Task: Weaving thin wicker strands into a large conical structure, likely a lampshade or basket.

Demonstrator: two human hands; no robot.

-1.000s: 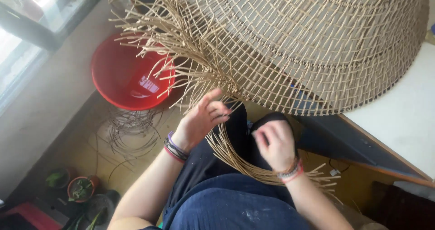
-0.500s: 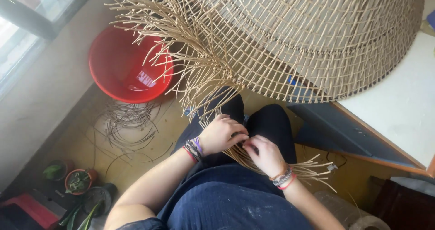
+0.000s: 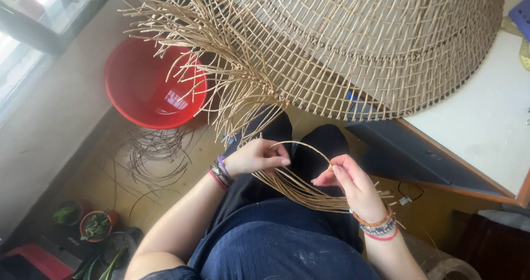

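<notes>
A large open-weave cane basket (image 3: pixel 353 43) lies tilted on the white table, its unfinished edge ending in many loose cane strands (image 3: pixel 221 76) that hang down over my lap. My left hand (image 3: pixel 256 157) pinches one end of a thin cane strand (image 3: pixel 303 145) that bends in an arch to my right hand (image 3: pixel 350 183), which pinches the other end. Below the two hands a bundle of loose strands (image 3: pixel 309 194) sweeps across my dark trousers. Both wrists wear several bracelets.
A red plastic basin (image 3: pixel 149 87) sits on the floor at the left, with coils of dark cane (image 3: pixel 157 158) beside it. Small potted plants (image 3: pixel 96 225) stand at the lower left. The white table (image 3: pixel 486 131) with a wooden edge fills the right.
Both hands dropped from the basket's fringe toward my lap and drew apart; a single strand now arches between them. The view shifted slightly.
</notes>
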